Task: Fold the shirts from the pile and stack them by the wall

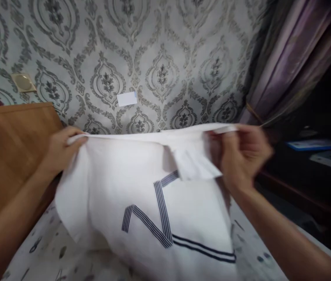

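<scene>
A white shirt (118,168) with dark striped bands in a zigzag hangs stretched between my two hands. Two dark lines run along its lower right part. My left hand (66,146) pinches the upper left edge between thumb and fingers. At the upper right corner, my right hand (241,152) is closed on the cloth, slightly blurred. A small white flap of fabric hangs from the top edge near my right hand. The shirt's lower part reaches down over a patterned sheet (48,253), and its far side is hidden.
Behind the shirt rises a wall (153,50) with damask wallpaper, bearing a small white paper (127,99) and a round-centred fixture (24,82). A wooden panel (13,156) stands at left. Purple curtains (291,58) hang at right, above a dark surface with a blue-edged flat item (314,145).
</scene>
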The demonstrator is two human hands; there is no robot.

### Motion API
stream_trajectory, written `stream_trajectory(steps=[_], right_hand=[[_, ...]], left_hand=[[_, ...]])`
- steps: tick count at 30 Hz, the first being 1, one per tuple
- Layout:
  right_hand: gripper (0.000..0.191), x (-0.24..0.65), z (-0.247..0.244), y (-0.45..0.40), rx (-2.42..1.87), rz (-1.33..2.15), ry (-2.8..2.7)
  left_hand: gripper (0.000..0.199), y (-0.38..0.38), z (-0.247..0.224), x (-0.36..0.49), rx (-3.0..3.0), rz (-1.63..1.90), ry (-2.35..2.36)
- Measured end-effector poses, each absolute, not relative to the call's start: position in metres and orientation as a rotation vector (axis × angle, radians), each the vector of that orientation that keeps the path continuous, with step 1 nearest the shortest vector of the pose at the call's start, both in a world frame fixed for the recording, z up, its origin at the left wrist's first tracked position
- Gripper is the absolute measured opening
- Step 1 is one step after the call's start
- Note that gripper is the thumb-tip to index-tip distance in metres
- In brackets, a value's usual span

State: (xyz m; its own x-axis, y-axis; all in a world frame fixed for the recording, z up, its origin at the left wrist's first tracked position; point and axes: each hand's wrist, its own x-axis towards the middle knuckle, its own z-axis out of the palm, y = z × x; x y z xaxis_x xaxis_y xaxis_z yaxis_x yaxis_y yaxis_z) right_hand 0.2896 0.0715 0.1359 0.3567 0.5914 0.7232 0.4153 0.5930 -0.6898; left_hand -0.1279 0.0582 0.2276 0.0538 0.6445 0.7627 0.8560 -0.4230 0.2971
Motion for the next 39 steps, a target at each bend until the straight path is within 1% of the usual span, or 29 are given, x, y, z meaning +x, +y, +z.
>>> stream_trajectory(steps=[1,2,3,5,8,11,13,16,18,23,27,29,32,35,37,39], right_hand=[[0.033,0.282,0.131,0.095,-0.983,0.076,-1.152],[0.028,0.275,0.122,0.117,-1.039,0.104,-1.199],[0.027,0.27,0.11,0.137,-1.161,0.195,-1.346],[0.022,0.266,0.08,0.164,-1.282,0.297,-1.45],[0.036,0.277,0.033,0.171,-1.439,0.382,-1.545],[0.043,0.301,0.003,0.146,-1.638,0.38,-1.652],[0.043,0.318,-0.006,0.118,-1.761,0.353,-1.675],[0.034,0.335,-0.013,0.066,-1.907,0.287,-1.711],[0.031,0.336,-0.014,0.029,-1.934,0.242,-1.782],[0.042,0.32,-0.016,-0.043,-1.85,0.229,-1.827],[0.05,0.316,-0.021,-0.074,-1.921,0.199,-1.75],[0.049,0.313,-0.022,-0.084,-1.974,0.178,-1.746],[0.042,0.303,-0.02,-0.095,-1.91,0.246,-1.789],[0.038,0.292,-0.013,-0.102,-1.811,0.448,-1.679],[0.039,0.289,-0.008,-0.105,-1.793,0.651,-1.477],[0.04,0.289,-0.002,-0.107,-1.751,0.835,-1.224]], left_hand=[[0.027,0.086,0.214,-0.13,-2.142,-1.215,-1.553],[0.026,0.111,0.196,-0.132,-2.184,-1.098,-1.613],[0.024,0.133,0.176,-0.135,-2.195,-0.963,-1.692],[0.024,0.162,0.132,-0.14,-2.152,-0.746,-1.908],[0.026,0.168,0.073,-0.151,-2.164,-0.595,-2.074],[0.029,0.144,0.039,-0.165,-2.223,-0.521,-2.193],[0.036,0.122,0.028,-0.174,-2.233,-0.498,-2.333],[0.048,0.086,0.021,-0.179,-2.24,-0.495,-2.548],[0.053,0.062,0.019,-0.175,-2.275,-0.452,-2.625],[0.054,0.014,0.025,-0.154,-2.276,-0.256,-2.594],[0.056,-0.012,0.034,-0.147,-2.037,-0.1,-2.568],[0.054,-0.021,0.036,-0.146,-2.011,-0.056,-2.565],[0.048,-0.032,0.034,-0.144,-2.145,-0.093,-2.586],[0.04,-0.037,0.03,-0.135,-2.298,-0.329,-2.561],[0.036,-0.037,0.032,-0.129,-2.36,-0.646,-2.618],[0.035,-0.037,0.041,-0.124,-2.278,-1.165,-2.787]])
